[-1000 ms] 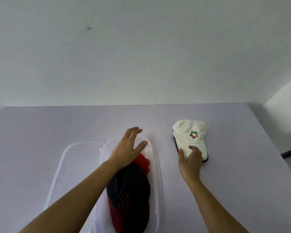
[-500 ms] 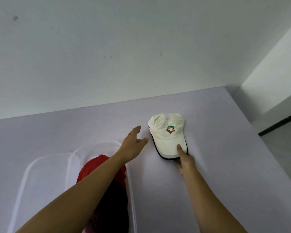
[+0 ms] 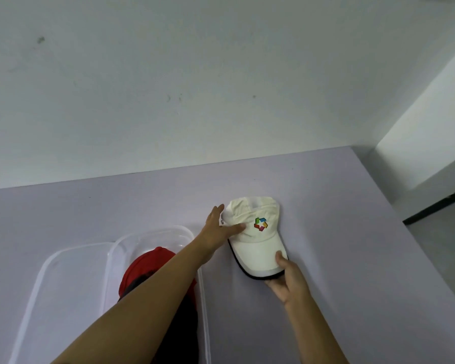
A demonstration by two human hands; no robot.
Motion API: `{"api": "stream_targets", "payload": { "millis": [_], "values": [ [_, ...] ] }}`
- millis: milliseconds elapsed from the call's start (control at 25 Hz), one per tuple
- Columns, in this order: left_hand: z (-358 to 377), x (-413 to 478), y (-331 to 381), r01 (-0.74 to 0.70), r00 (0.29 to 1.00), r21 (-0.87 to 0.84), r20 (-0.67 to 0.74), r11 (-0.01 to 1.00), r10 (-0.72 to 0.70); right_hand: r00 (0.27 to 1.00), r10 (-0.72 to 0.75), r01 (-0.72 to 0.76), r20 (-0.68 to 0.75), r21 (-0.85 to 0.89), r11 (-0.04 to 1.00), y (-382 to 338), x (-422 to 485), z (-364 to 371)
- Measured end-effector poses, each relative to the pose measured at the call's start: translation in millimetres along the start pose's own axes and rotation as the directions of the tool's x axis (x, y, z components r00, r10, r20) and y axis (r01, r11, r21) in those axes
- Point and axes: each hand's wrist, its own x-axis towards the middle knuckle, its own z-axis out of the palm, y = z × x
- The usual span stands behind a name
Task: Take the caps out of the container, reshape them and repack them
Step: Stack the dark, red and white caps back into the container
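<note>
A cream cap [image 3: 258,240] with a coloured logo and a dark-edged brim lies on the lilac table, right of the clear container [image 3: 153,235]. My right hand [image 3: 286,278] pinches the front of its brim, thumb on top. My left hand [image 3: 220,228] rests against the left side of its crown, thumb on the fabric. Inside the container lies a red cap [image 3: 145,269] with a dark cap under my left forearm, mostly hidden.
The container's clear lid [image 3: 61,271] lies flat on its left. The table [image 3: 352,258] meets a white wall at the back; its right edge drops to a grey floor with a dark baseboard [image 3: 431,210].
My left hand moved right from above the container onto the cream cap's crown. My right hand closed on the brim. The view swung.
</note>
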Motion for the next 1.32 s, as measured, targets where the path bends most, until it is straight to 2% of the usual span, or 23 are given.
{"api": "stream_targets", "payload": {
  "millis": [200,440,600,720,800,920,1000,1080,1120,1200,1320],
  "values": [
    [1,-18,3,-0.049,0.999,-0.120,0.002,0.992,0.049,0.990,-0.035,0.031,0.137,0.031,0.999,4,-27,0],
    [-38,-46,28,-0.150,0.985,-0.138,0.059,0.979,0.160,0.916,-0.262,0.275,0.303,0.001,0.962,0,-51,30],
    [-62,-73,55,-0.157,0.984,-0.135,0.060,0.978,0.166,0.848,-0.213,0.194,0.485,0.091,0.977,10,-75,59],
    [-77,-87,60,-0.201,0.975,-0.231,0.048,0.952,0.218,0.865,-0.219,0.184,0.451,0.122,0.975,16,-89,75],
    [-85,-97,54,-0.225,0.960,-0.326,0.087,0.918,0.266,0.858,-0.226,0.168,0.461,0.163,0.972,21,-96,83],
    [-90,-112,44,-0.143,0.951,-0.333,0.215,0.932,0.223,0.806,-0.241,0.168,0.540,0.182,0.969,32,-107,95],
    [-97,-120,44,-0.131,0.942,-0.309,0.259,0.942,0.216,0.733,-0.227,0.210,0.641,0.104,0.972,39,-111,101],
    [-115,-128,47,-0.143,0.941,-0.338,0.245,0.930,0.234,0.673,-0.146,0.243,0.725,-0.031,0.970,46,-116,106],
    [-126,-132,49,-0.150,0.944,-0.355,0.225,0.923,0.240,0.670,-0.088,0.264,0.737,-0.125,0.956,49,-119,109],
    [-149,-137,53,-0.175,0.955,-0.354,0.168,0.919,0.247,0.715,0.011,0.341,0.699,-0.363,0.867,51,-123,118],
    [-181,-142,59,-0.267,0.954,-0.272,0.064,0.925,0.294,0.775,0.063,0.463,0.629,-0.633,0.621,56,-112,135]
  ]
}}
